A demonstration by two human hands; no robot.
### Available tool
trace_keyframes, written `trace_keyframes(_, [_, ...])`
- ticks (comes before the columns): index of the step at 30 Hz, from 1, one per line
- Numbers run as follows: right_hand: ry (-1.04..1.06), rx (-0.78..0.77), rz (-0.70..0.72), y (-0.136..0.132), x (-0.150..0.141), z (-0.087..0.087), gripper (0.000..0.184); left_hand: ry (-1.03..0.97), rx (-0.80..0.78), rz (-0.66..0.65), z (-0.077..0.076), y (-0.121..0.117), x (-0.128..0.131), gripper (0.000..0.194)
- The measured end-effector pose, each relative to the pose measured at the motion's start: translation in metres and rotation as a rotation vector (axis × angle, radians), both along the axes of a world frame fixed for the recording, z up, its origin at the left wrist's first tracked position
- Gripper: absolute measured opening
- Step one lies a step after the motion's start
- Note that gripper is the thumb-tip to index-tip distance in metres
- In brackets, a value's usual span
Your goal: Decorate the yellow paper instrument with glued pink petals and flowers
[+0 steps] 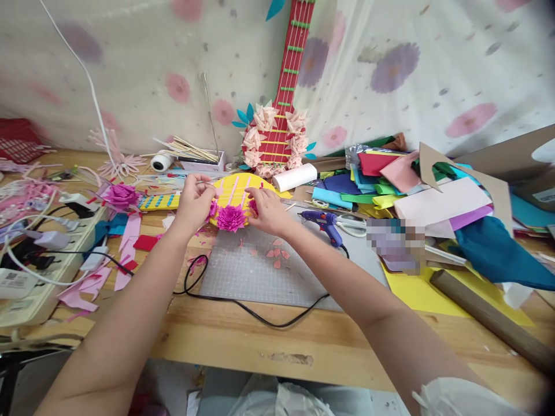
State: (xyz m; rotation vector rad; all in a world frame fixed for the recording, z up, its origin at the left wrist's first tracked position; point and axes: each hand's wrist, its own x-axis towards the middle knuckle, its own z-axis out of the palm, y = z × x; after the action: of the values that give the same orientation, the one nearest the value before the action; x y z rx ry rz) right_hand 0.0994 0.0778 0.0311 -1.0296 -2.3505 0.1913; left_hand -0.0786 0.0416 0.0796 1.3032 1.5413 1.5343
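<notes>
A yellow paper guitar [234,190] with pink stripes lies flat on the wooden table [303,341], and a magenta paper flower [231,218] sits on its near edge. My left hand [193,203] is closed on the guitar's left edge, its fingers pinched by a smaller magenta flower [213,209]. On the right side of the guitar body my right hand [267,211] presses down, fingers curled against another magenta flower [253,207]. Both hands flank the middle flower.
A blue glue gun [323,222] with a black cord lies on the grey cutting mat [264,271]. A red paper guitar [284,115] leans on the curtain. Scissors [353,226], stacked coloured paper [416,196], a power strip [47,254] and pink scraps surround the mat.
</notes>
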Motion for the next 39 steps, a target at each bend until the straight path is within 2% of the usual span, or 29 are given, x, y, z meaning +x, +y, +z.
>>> trace_keyframes(8, [0.012,-0.032,-0.07,0.009,-0.016,-0.002,0.045,0.096,-0.03,-0.116,-0.009,0.013,-0.002,0.023])
trace_keyframes(13, [0.17,-0.111,-0.085,0.007,-0.01,-0.007,0.038,0.187,-0.08,-0.181,-0.02,0.019,0.0,0.028])
trace_keyframes(17, [0.324,-0.217,-0.055,0.002,-0.003,-0.014,0.033,0.364,-0.075,-0.271,-0.028,0.024,0.005,0.032])
trace_keyframes(24, [0.493,-0.273,-0.086,-0.004,0.005,-0.031,0.025,0.677,-0.15,-0.403,-0.03,0.022,0.023,0.042])
trace_keyframes(32, [0.604,-0.344,-0.068,-0.002,0.006,-0.042,0.025,0.858,-0.158,-0.437,-0.04,0.026,0.027,0.044])
trace_keyframes(39, [0.61,-0.342,-0.066,-0.002,0.006,-0.042,0.024,0.885,-0.181,-0.427,-0.04,0.027,0.032,0.042])
